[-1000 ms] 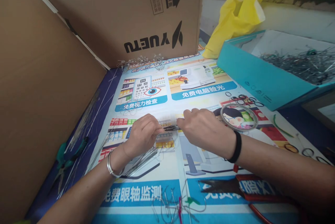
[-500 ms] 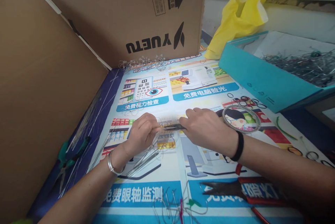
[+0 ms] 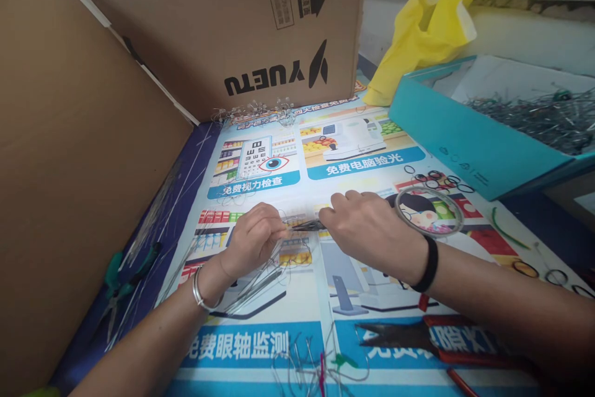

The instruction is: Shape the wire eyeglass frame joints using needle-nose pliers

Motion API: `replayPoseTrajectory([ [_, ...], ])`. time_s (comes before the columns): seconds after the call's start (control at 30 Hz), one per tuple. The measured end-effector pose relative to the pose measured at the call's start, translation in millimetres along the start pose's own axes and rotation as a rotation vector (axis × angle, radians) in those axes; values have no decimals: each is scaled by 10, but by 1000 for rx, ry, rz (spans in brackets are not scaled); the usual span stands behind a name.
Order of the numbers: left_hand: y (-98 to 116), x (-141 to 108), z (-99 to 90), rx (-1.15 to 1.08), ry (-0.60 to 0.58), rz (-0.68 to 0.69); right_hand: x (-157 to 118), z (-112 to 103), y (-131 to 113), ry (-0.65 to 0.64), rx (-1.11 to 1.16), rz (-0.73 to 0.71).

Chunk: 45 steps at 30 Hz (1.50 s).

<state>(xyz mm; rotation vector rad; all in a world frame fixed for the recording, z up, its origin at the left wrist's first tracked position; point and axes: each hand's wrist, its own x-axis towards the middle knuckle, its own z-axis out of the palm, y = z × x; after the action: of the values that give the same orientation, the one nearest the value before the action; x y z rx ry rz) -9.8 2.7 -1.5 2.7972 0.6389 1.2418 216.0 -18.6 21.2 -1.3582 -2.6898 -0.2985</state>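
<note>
My left hand (image 3: 256, 235), with a silver bangle at its wrist, pinches a thin wire at the middle of the printed sheet (image 3: 307, 295). My right hand (image 3: 372, 231), wearing a black band, is closed round pliers (image 3: 307, 225); their metal jaws point left and meet the wire at my left fingertips. The handles are hidden in my palm. Fine wire loops (image 3: 295, 254) and straight wires (image 3: 255, 290) lie below my hands. A roll ring (image 3: 458, 214) lies beside my right wrist.
Cardboard (image 3: 186, 25) stands behind and at left. Green-handled pliers (image 3: 114, 288) lie left. Red-handled scissors (image 3: 400, 334) and bent wires (image 3: 309, 363) lie nearest me. A teal box (image 3: 446, 130) of metal pieces and a yellow bag (image 3: 418, 31) are at right.
My right hand and the pliers have tilted very slightly, and the right wrist has shifted a little to the right. The left hand has barely moved.
</note>
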Motion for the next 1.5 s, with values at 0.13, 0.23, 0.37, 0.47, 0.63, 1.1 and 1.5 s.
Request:
replayPoseTrajectory([
  [0.13,-5,-8,3,3,-2,0,0,-34,-7,-5,-19,-3],
  [0.23,-13,-27,10,-5,-16,-10,8,-40,-9,-12,-25,-6],
  [0.37,-20,-31,11,-9,-17,-23,18,-2,8,-2,-21,-10],
  [0.47,-29,-12,-3,-13,-9,-19,22,61,40,53,-30,-20],
  [0.63,-63,1,-26,13,-63,-10,25,141,89,187,-63,-11],
  [1.1,-39,-59,-114,297,-40,295,70,225,140,173,121,98],
  [1.5,-33,-41,-101,296,-11,222,56,235,141,198,54,13],
])
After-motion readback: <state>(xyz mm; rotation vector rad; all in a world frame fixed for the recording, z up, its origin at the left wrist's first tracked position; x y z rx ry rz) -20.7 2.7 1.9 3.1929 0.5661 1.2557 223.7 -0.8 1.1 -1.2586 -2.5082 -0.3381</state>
